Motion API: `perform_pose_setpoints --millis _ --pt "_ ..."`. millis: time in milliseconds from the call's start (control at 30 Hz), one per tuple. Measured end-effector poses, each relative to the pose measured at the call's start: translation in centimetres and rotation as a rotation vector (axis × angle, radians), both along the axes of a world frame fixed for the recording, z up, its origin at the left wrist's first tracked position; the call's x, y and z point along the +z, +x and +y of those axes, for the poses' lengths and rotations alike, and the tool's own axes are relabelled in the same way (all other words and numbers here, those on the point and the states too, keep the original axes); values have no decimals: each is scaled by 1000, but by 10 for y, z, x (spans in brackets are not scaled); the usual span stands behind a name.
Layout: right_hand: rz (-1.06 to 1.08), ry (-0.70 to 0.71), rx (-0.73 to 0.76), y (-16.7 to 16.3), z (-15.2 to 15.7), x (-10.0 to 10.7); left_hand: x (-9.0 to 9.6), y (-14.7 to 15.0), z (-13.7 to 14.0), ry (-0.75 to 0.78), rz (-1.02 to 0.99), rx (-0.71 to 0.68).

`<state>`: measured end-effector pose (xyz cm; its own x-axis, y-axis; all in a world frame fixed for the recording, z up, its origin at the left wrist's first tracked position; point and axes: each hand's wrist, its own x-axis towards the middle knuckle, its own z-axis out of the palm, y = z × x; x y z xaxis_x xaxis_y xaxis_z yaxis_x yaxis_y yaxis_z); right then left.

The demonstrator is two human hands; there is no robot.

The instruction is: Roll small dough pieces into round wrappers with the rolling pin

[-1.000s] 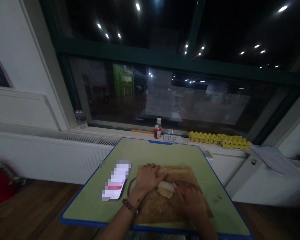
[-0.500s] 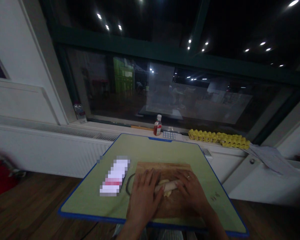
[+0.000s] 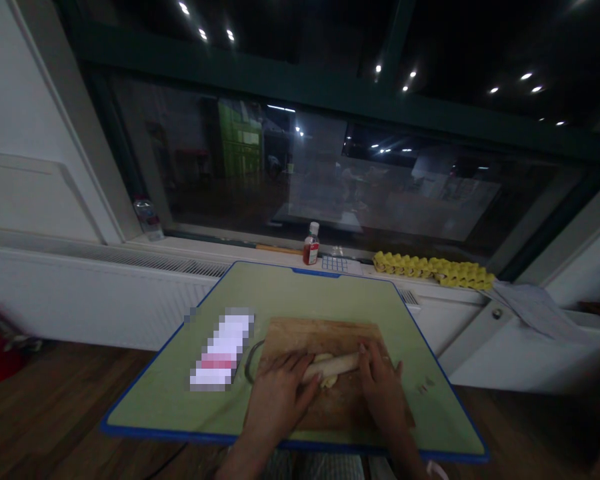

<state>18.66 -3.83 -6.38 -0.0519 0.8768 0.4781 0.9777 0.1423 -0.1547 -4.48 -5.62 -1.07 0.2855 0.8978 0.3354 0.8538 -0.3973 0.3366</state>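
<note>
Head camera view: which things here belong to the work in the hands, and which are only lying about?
In use:
- left hand and right hand, flat on the ends of the pale roll of dough
- brown wooden board under it
- green table with blue edge

Lying about:
- small red bottle with white cap
- yellow egg tray
- clear plastic bottle
- grey cloth

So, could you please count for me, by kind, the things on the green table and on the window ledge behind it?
Wooden cutting board: 1
Rolling pin: 1
Dough piece: 1
Bottles: 2, red sauce bottle and clear bottle
Yellow egg tray: 1
Total: 6
</note>
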Motion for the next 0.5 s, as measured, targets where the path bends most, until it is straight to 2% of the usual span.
perform_pose_setpoints --millis 367,500 --pt "-132 59 -32 -12 -13 -2 0 -4 -7 -74 39 9" --pt "-33 59 -73 -20 -23 -1 -5 -7 -10 -55 38 -4"
